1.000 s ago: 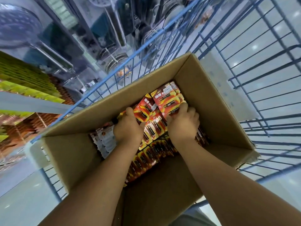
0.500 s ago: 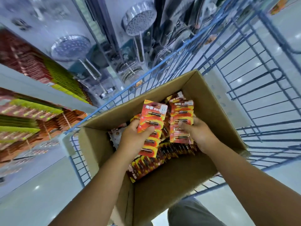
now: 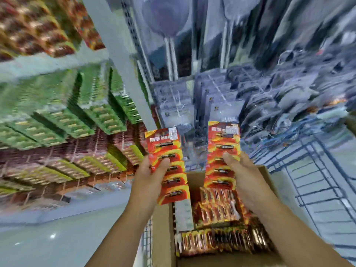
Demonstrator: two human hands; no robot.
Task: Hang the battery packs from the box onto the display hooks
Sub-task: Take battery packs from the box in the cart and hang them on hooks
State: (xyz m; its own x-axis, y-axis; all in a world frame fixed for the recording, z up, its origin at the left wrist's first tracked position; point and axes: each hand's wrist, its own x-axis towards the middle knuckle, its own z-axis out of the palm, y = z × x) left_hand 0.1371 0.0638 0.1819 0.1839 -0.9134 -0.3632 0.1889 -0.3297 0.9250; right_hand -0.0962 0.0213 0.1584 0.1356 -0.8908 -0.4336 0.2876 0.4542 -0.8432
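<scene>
My left hand (image 3: 149, 175) grips a long red and yellow strip of battery packs (image 3: 169, 166), thumb across its front, held up above the box. A second red strip of battery packs (image 3: 223, 143) stands upright in my right hand (image 3: 243, 174), which holds it with the thumb on its face. Below both hands the open cardboard box (image 3: 161, 234) holds several more red and gold battery packs (image 3: 215, 218). Display racks with hanging green packs (image 3: 96, 110) and red packs (image 3: 86, 157) fill the left side. The whole frame is blurred by motion.
The box rests in a blue wire cart (image 3: 317, 170) on the right. Ahead hang packaged shower heads (image 3: 169, 31) and dark hardware items (image 3: 269, 105). A grey shelf upright (image 3: 123, 60) divides the two displays. Pale shiny floor (image 3: 48, 237) lies at lower left.
Both hands have lifted a strip of battery packs each out of the box and raised them. The view has swung up and left toward the shelves.
</scene>
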